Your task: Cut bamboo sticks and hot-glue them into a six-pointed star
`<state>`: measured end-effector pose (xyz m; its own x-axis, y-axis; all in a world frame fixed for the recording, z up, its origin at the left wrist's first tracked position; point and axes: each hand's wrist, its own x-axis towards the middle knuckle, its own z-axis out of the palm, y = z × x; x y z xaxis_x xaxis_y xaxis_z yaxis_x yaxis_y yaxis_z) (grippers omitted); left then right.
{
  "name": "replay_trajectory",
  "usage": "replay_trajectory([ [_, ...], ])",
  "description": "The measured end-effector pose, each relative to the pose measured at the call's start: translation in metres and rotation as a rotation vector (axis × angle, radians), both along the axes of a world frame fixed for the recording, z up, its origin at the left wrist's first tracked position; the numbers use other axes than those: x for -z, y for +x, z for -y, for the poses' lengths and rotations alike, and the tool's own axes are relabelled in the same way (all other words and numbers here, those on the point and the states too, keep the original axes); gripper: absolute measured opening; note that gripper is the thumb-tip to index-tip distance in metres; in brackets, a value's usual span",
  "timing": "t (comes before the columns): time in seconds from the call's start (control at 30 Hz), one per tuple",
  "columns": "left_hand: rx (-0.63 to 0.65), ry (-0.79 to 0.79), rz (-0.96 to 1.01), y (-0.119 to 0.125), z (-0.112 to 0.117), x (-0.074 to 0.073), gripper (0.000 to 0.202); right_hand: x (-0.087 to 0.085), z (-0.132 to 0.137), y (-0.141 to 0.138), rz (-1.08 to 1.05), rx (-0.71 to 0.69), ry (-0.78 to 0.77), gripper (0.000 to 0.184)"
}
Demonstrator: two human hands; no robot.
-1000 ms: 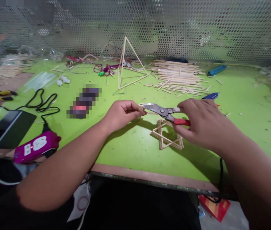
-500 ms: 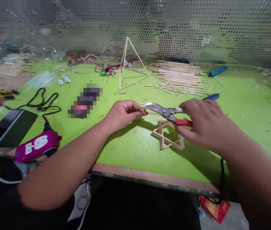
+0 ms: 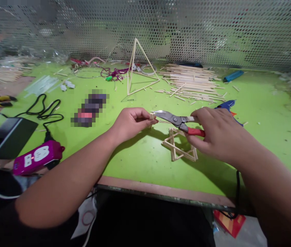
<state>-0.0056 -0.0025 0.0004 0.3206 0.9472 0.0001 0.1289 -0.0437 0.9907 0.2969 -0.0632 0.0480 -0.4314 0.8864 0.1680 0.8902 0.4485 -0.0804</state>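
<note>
Between thumb and fingers, my left hand (image 3: pixel 132 122) pinches a small bundle of short wooden sticks (image 3: pixel 151 117), held upright above the table. My right hand (image 3: pixel 212 132) grips pruning shears (image 3: pixel 176 120) by a white handle and a red one. The blade tip of the shears touches or nearly touches the top of the sticks; which of the two I cannot tell. Just below the shears lies a star-shaped frame of sticks (image 3: pixel 180 146), its right side partly hidden by my right hand. Behind that hand shows a blue glue gun (image 3: pixel 226 105), partly covered.
A stick pyramid (image 3: pixel 143 68) stands at the back, left of a pile of wooden sticks (image 3: pixel 191 80). A blue cutter (image 3: pixel 233 76) lies at the back right. On the left are a purple power strip (image 3: pixel 38 157), black cable (image 3: pixel 45 109) and pliers (image 3: pixel 0 100).
The view has shifted slightly, and more of the glue gun shows behind my right hand. Both hands keep their hold in nearly the same place.
</note>
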Motion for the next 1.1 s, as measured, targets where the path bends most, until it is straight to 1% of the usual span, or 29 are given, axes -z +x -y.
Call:
replay_trajectory([
  [0.13, -0.016, -0.002, -0.011, 0.001, 0.000, 0.000, 0.041, 0.001, 0.001, -0.001, -0.012, 0.007, -0.001, 0.032],
  [0.3, -0.036, 0.028, -0.026, 0.003, 0.001, 0.000, 0.032, -0.002, 0.006, -0.003, -0.004, 0.048, -0.038, 0.034],
  [0.53, -0.068, 0.053, -0.025, 0.006, 0.003, 0.000, 0.025, -0.013, 0.014, -0.008, 0.094, 0.135, -0.040, 0.035],
  [0.8, -0.056, 0.034, 0.001, 0.007, 0.002, 0.004, 0.026, -0.019, 0.014, -0.016, 0.185, 0.291, -0.117, 0.036],
  [0.97, -0.047, -0.019, 0.004, 0.006, 0.002, 0.002, 0.029, -0.024, 0.013, -0.022, 0.215, 0.337, -0.161, 0.033],
  [1.1, -0.041, -0.036, 0.038, 0.007, 0.002, 0.002, 0.031, -0.025, 0.012, -0.023, 0.193, 0.353, -0.172, 0.033],
])
